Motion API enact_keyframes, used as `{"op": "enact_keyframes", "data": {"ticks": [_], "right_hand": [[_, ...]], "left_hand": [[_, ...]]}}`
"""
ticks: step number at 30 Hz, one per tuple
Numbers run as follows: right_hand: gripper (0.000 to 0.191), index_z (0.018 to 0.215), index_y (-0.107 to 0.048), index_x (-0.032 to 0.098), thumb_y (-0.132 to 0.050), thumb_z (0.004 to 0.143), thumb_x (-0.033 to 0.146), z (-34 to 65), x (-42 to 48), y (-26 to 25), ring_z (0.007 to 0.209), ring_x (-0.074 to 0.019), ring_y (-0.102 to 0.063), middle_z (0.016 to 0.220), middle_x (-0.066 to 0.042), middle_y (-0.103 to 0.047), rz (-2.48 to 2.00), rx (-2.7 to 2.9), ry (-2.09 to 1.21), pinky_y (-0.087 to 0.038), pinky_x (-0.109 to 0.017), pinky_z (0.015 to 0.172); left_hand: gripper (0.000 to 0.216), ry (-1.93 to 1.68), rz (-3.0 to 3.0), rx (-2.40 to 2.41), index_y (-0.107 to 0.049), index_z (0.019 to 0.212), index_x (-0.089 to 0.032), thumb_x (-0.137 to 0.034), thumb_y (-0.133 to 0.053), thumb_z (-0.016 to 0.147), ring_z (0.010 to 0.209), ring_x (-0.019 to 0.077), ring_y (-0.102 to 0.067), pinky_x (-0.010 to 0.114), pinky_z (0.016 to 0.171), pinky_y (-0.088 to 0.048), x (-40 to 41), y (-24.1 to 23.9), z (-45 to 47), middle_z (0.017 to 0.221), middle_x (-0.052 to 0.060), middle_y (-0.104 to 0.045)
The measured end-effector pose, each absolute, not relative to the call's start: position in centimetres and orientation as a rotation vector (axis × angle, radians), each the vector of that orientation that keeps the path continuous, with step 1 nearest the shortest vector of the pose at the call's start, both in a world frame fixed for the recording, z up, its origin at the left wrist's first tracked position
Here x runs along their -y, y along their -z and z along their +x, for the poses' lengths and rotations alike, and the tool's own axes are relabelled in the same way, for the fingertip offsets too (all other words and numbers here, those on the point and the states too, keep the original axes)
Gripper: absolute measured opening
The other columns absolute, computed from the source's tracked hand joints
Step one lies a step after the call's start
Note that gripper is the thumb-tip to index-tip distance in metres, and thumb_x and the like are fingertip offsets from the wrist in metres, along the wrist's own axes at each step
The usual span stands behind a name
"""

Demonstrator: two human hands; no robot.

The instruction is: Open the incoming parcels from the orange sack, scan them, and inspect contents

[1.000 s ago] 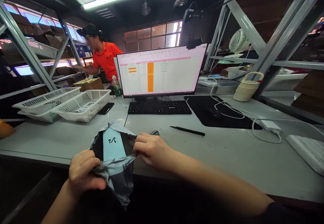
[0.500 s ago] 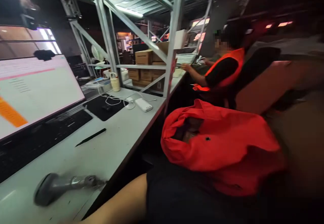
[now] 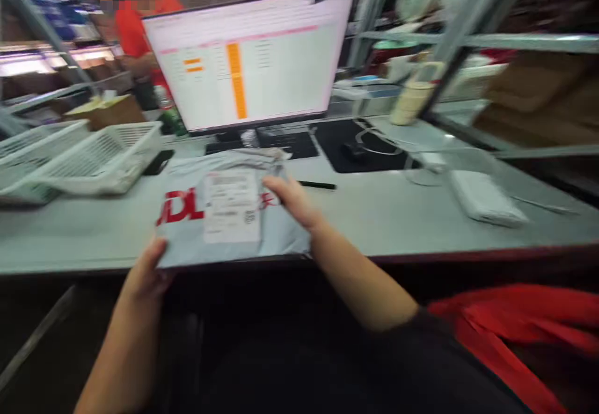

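The view has swung back from the red bag (image 3: 515,327) at the person's right, which now shows only at the lower right, and the tabletop (image 3: 397,208) fills the picture again. A grey courier parcel (image 3: 224,250) now lies on it where no parcel lay a moment ago. The barcode scanner seen then is out of sight.

The parcel lies flat at the near edge of the tabletop, left of centre, with red lettering and a white shipping label (image 3: 233,205) facing up. The left hand (image 3: 145,274) meets its near left corner, thumb against the edge. Motion blur hides whether the fingers close under it, so I cannot tell if it grips. The right hand (image 3: 292,201) rests spread on the parcel's top face, just right of the label, fingers stretched out and holding nothing.

A black pen (image 3: 317,184) lies just beyond the right hand. Behind the parcel are the keyboard (image 3: 262,143) and the lit monitor (image 3: 253,58), with a black mouse pad (image 3: 360,146) to their right. White mesh baskets (image 3: 93,158) stand at the far left edge, a dark phone (image 3: 156,161) beside them. A co-worker in a red shirt (image 3: 135,27) stands behind the monitor.
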State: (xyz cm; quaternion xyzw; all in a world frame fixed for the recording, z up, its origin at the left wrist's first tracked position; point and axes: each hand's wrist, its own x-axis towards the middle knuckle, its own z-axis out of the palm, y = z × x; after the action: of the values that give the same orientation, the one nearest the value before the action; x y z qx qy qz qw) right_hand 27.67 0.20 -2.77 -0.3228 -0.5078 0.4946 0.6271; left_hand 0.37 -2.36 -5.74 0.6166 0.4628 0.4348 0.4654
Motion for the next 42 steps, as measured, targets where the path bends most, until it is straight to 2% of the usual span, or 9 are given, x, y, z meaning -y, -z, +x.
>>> {"op": "enact_keyframes", "data": {"ticks": [4, 10, 15, 19, 28, 32, 35, 38, 42], "right_hand": [[0.051, 0.113, -0.067, 0.027, -0.086, 0.073, 0.053, 28.4, -1.6, 2.9, 0.112, -0.0267, -0.072, 0.110, -0.001, -0.078, -0.758, 0.979, -1.175, -0.055, -0.048, 0.108], [0.044, 0.105, -0.068, 0.030, -0.083, 0.076, 0.058, 27.5, -1.5, 3.4, 0.103, -0.0237, -0.072, 0.099, 0.002, -0.076, -0.725, 0.960, -0.944, -0.059, -0.044, 0.097], [0.016, 0.094, -0.071, 0.029, -0.071, 0.093, 0.044, 26.7, -0.1, 2.5, 0.091, -0.0202, -0.068, 0.090, 0.000, -0.071, -0.758, 1.240, -0.179, -0.056, -0.044, 0.095], [0.013, 0.099, -0.069, 0.030, -0.060, 0.097, 0.021, 26.7, 2.7, 1.4, 0.067, -0.0168, -0.056, 0.071, 0.000, -0.063, -0.409, 1.678, 0.326, -0.053, -0.038, 0.072], [0.012, 0.107, -0.059, 0.022, -0.060, 0.098, 0.030, 26.1, 7.0, 2.2, 0.064, -0.0165, -0.054, 0.070, 0.001, -0.062, -0.392, 2.153, 0.159, -0.051, -0.036, 0.073], [0.039, 0.102, -0.057, 0.023, -0.045, 0.105, 0.060, 26.8, 5.6, 2.5, 0.066, -0.0163, -0.061, 0.076, -0.001, -0.067, -0.445, 2.094, 0.149, -0.054, -0.040, 0.086], [0.055, 0.097, -0.057, 0.022, -0.036, 0.102, 0.072, 26.2, 5.4, 2.7, 0.079, -0.0192, -0.069, 0.090, -0.007, -0.073, -0.459, 2.161, 0.001, -0.054, -0.045, 0.097], [0.052, 0.092, -0.057, 0.021, -0.035, 0.105, 0.066, 24.9, 6.0, 3.9, 0.078, -0.0187, -0.068, 0.089, -0.009, -0.071, -0.450, 2.221, -0.201, -0.056, -0.033, 0.073], [0.013, 0.109, -0.056, 0.022, -0.048, 0.106, 0.032, 24.1, 6.1, 5.7, 0.091, -0.0198, -0.071, 0.099, -0.009, -0.072, -0.316, 2.194, -0.159, -0.057, -0.031, 0.077]], "left_hand": [[0.096, -1.171, 1.126, -0.888, -0.064, 0.136, -0.017, -0.061, -0.091, 0.056, 0.121, 0.0403, -0.069, 0.048, 0.105, -0.059, 3.6, 5.3, 0.1, 0.123, 0.014, -0.075], [0.081, -1.139, 1.066, -0.830, -0.065, 0.135, -0.016, -0.050, -0.091, 0.067, 0.122, 0.0391, -0.069, 0.048, 0.105, -0.058, 3.2, 6.2, 2.1, 0.128, 0.015, -0.074], [0.073, -1.202, 0.948, -0.844, -0.070, 0.122, -0.016, -0.044, -0.096, 0.060, 0.111, 0.0335, -0.074, 0.041, 0.096, -0.062, 3.5, 7.5, 2.2, 0.119, 0.013, -0.077], [0.069, -1.491, 0.782, -0.829, -0.071, 0.120, -0.023, -0.040, -0.097, 0.058, 0.100, 0.0251, -0.076, 0.033, 0.088, -0.063, 4.4, 8.0, 1.8, 0.115, 0.006, -0.079], [0.053, -1.824, 0.768, -0.755, -0.078, 0.111, -0.030, -0.037, -0.096, 0.061, 0.089, 0.0179, -0.076, 0.027, 0.082, -0.063, 5.9, 10.1, -1.6, 0.105, -0.001, -0.080], [0.050, -1.869, 0.783, -0.715, -0.080, 0.096, -0.026, -0.038, -0.099, 0.052, 0.075, 0.0177, -0.074, 0.026, 0.070, -0.062, 5.7, 11.7, -3.3, 0.088, -0.001, -0.079], [0.047, -1.894, 0.638, -0.695, -0.080, 0.096, -0.027, -0.041, -0.096, 0.054, 0.082, 0.0196, -0.075, 0.030, 0.077, -0.063, 5.4, 13.4, -4.6, 0.093, -0.002, -0.081], [0.034, -1.879, 0.469, -0.712, -0.079, 0.096, -0.028, -0.040, -0.088, 0.066, 0.086, 0.0198, -0.076, 0.032, 0.083, -0.063, 5.0, 15.3, -5.6, 0.095, -0.002, -0.081], [0.025, -1.855, 0.417, -0.699, -0.079, 0.101, -0.027, -0.036, -0.081, 0.078, 0.089, 0.0199, -0.077, 0.031, 0.086, -0.063, 5.0, 16.0, -6.3, 0.099, -0.001, -0.082]]}}
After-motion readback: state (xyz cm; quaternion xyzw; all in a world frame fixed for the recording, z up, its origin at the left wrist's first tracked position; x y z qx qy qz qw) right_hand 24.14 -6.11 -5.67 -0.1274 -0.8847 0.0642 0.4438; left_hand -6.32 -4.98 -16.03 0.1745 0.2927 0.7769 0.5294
